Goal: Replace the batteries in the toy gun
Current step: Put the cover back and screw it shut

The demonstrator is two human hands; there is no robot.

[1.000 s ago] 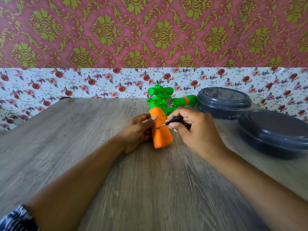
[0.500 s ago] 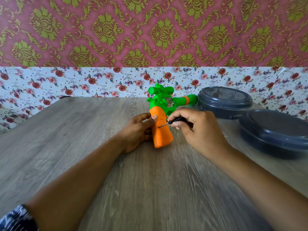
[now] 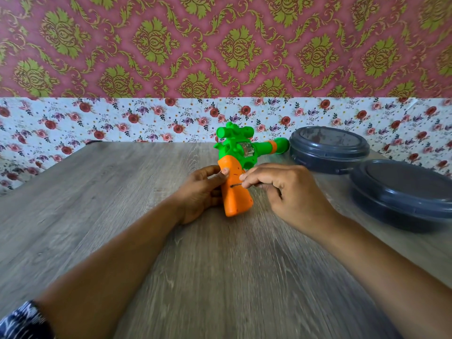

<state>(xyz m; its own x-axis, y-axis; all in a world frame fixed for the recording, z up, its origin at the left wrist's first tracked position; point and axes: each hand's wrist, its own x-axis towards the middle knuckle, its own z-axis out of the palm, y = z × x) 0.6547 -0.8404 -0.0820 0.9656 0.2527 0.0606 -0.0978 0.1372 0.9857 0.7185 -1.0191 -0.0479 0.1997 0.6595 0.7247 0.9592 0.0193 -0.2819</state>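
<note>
I stand the toy gun (image 3: 238, 167) on the wooden table (image 3: 122, 216), just left of the 2 dark round containers (image 3: 329, 149). My left hand (image 3: 199, 194) wraps the back of its orange grip (image 3: 236, 194), thumb pressed on the near face. My right hand (image 3: 286, 189) pinches a thin screwdriver (image 3: 236, 184), its tip set against that grip. I judge I am loosening the battery cover's screw; next I need steady turning with the tip kept seated. My fingers hide the screwdriver's handle, the screw is too small to make out, and no batteries show.
</note>
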